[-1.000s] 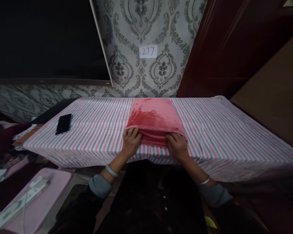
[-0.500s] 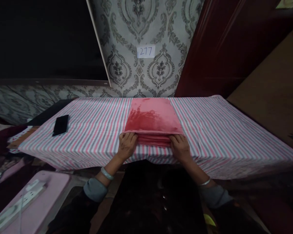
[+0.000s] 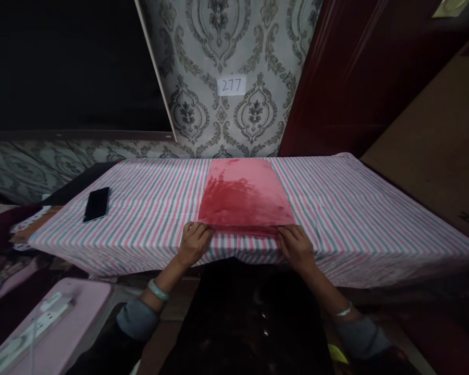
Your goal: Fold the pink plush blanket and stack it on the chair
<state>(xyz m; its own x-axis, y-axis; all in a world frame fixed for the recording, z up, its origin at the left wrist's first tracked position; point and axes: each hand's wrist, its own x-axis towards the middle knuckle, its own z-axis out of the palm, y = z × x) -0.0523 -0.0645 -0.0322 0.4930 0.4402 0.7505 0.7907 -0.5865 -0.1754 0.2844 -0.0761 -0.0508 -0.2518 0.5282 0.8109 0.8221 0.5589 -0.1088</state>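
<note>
The person's left hand [image 3: 196, 242] pinches the folded pink cloth [image 3: 246, 195] at its seven o'clock corner, the right hand [image 3: 297, 246] its five o'clock corner, fingers curled closed; the cloth lies flat on the striped tablecloth [image 3: 152, 208]

Folded red cloth [image 3: 244, 195], plush, patchy sheen; phone [image 3: 96, 204] glossy.

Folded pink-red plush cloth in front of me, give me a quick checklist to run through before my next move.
1. Left hand at the near left corner of the folded pink-red plush cloth: ok.
2. Right hand at its near right corner: ok.
3. Cloth resting on the pink, grey and white striped tablecloth: ok.
4. Black smartphone clear of the cloth: ok.
5. Inner layers lined up: cannot tell, mostly hidden.
</note>
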